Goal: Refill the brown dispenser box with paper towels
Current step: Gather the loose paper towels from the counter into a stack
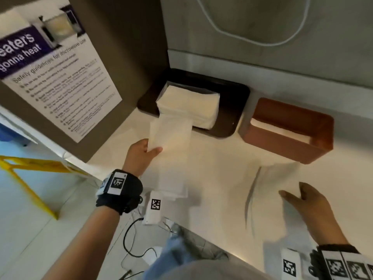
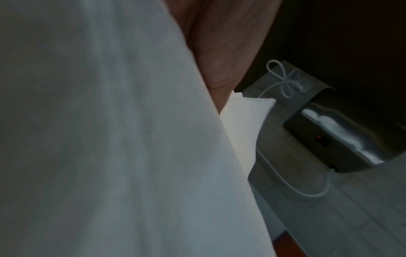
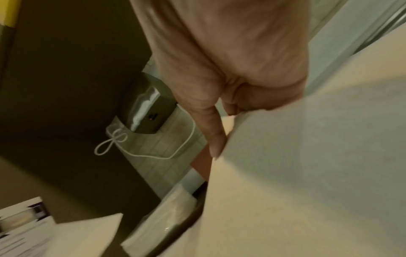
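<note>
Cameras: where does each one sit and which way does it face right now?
Head: above the counter, looking down at the brown dispenser box, towel stack, both forearms.
Left wrist: along the left hand; its paper towel fills the view.
Right wrist: along the right hand, gripping another towel.
Both wrist views share the wall unit with its white cord.

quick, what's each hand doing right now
Left hand: grips a paper towel, thumb on top.
Right hand: grips another paper towel, blurred in the head view.
</note>
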`<move>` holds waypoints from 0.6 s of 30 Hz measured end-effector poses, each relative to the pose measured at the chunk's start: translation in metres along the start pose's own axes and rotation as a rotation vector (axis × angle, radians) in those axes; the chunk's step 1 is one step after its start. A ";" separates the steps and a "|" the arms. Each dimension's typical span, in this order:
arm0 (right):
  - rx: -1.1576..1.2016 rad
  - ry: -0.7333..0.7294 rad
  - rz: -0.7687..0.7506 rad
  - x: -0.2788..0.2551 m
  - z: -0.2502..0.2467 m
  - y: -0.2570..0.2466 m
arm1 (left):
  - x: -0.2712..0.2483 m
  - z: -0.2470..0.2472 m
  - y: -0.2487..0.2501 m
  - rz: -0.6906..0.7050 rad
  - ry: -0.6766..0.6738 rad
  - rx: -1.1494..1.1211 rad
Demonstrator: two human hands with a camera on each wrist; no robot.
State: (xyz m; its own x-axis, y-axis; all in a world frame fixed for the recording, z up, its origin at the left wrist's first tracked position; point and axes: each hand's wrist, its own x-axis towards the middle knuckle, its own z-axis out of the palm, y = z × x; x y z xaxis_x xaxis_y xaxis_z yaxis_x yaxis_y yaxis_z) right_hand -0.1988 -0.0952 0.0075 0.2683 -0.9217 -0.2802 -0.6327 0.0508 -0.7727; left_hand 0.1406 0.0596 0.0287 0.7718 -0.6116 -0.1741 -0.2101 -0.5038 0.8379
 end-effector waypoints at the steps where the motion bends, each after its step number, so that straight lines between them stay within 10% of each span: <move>1: 0.026 -0.021 -0.021 0.003 0.008 -0.008 | 0.009 -0.006 -0.007 -0.018 -0.002 0.020; 11: 0.490 -0.202 0.138 0.016 0.122 -0.105 | 0.091 0.003 -0.062 -0.042 -0.172 0.184; 18: -0.208 -0.041 0.128 0.038 0.184 -0.111 | 0.094 0.009 -0.067 0.136 -0.201 0.627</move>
State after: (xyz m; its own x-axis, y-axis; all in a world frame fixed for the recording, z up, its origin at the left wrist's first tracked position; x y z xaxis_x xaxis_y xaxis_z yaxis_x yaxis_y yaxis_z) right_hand 0.0155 -0.0650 -0.0223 0.2030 -0.8961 -0.3948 -0.7981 0.0822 -0.5968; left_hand 0.2215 0.0308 -0.0487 0.5999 -0.7657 -0.2319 -0.6533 -0.6361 0.4106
